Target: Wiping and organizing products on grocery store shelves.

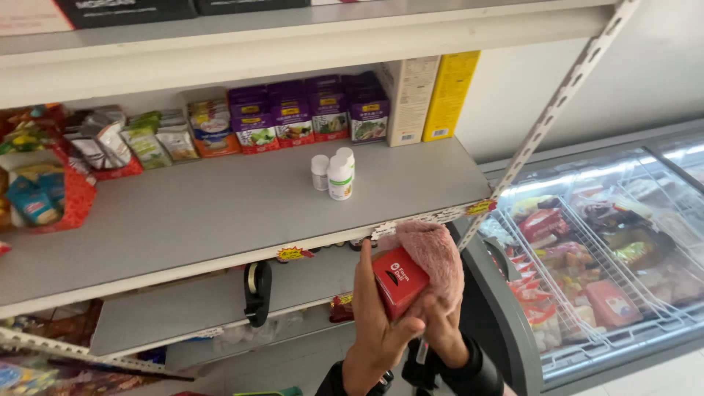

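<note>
We see our left hand (374, 323) at about six o'clock in the view, fingers stretched up along the left side of a small red box (397, 280), thumb curled under it, so the hand is closed around the box. Our right hand (444, 330) sits just beside it at five o'clock, mostly hidden under a fluffy pink cloth (434, 257) that it presses against the box's right and upper sides; we cannot tell how tightly its fingers are bent. The box is tilted, held in the air just below the front edge of a grey shelf (183, 213). On that shelf, at twelve o'clock from the box, stand white bottles (334, 173) close together. Behind them, at eleven o'clock, we see a row of purple boxes (308, 110). At three o'clock lies a glass-topped freezer (601, 264) with packets inside.
</note>
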